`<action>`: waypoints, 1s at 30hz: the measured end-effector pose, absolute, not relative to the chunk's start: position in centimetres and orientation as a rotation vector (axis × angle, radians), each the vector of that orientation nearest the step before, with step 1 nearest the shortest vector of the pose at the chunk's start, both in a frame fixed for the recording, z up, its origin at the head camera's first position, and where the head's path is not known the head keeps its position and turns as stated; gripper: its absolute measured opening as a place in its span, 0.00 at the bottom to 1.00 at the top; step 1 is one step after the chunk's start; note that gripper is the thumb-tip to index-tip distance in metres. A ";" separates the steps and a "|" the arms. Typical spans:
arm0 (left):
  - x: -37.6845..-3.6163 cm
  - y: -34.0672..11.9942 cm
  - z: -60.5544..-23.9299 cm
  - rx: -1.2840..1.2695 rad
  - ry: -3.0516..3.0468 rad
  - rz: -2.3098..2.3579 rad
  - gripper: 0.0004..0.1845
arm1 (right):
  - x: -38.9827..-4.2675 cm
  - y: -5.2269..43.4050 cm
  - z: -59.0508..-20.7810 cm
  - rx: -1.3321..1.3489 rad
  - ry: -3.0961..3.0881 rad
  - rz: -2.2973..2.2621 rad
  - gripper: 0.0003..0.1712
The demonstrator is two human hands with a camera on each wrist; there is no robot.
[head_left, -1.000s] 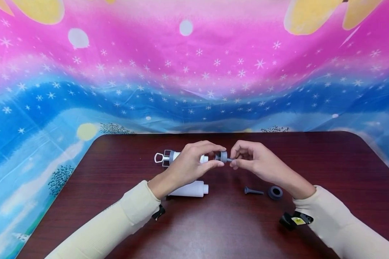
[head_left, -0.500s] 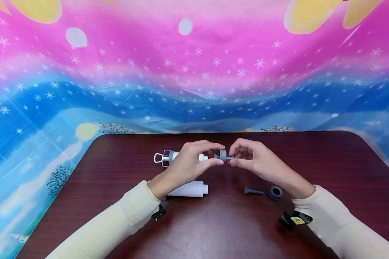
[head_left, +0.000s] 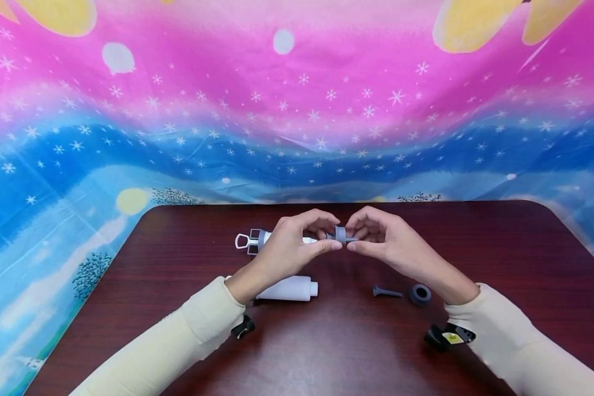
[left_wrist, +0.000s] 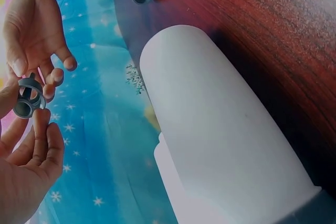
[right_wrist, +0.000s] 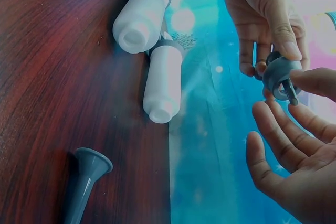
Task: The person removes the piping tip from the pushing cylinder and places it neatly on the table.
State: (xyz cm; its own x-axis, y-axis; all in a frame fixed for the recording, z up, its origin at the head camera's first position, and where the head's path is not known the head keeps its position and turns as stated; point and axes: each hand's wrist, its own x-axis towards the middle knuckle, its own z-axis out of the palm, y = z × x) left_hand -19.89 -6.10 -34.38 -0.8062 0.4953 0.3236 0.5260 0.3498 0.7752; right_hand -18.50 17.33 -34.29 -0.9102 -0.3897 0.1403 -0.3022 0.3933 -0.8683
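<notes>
My left hand (head_left: 297,236) holds a grey ring-shaped cap (head_left: 340,235) between thumb and fingertips. A grey flared stem (right_wrist: 290,93) passes through the cap. Its flared, hollow end (left_wrist: 22,109) faces the left hand, and the thin end points to the right. My right hand (head_left: 393,236) pinches around the stem's thin end with thumb and index finger, close against the cap. Behind the left hand lies a white bottle (head_left: 309,240) with a grey collar and a white loop handle (head_left: 247,242), partly hidden. Another white bottle (head_left: 294,289) lies nearer, below the left wrist.
On the dark wood table (head_left: 336,341), a loose grey flared stem (head_left: 388,292) lies beside a grey ring cap (head_left: 420,295), under the right forearm. A patterned cloth (head_left: 297,110) hangs behind the table's far edge.
My right hand has shifted slightly left and up, closer to the cap and the left hand. Less of the stem shows between the hands. The loose parts and bottles stay put.
</notes>
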 end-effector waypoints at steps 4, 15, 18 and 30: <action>-19.9 -6.1 -34.4 -0.954 -2.558 -1.509 0.18 | -18.4 17.2 -34.2 -0.652 2.569 -1.550 0.16; -19.7 -5.9 -34.2 -0.898 -2.594 -1.603 0.15 | -18.3 17.0 -34.3 -0.694 2.568 -1.565 0.16; -19.7 -5.8 -34.2 -0.900 -2.603 -1.618 0.15 | -18.3 16.9 -34.4 -0.706 2.562 -1.577 0.15; -19.7 -5.8 -34.1 -0.923 -2.613 -1.626 0.20 | -18.2 17.0 -34.4 -0.709 2.565 -1.565 0.13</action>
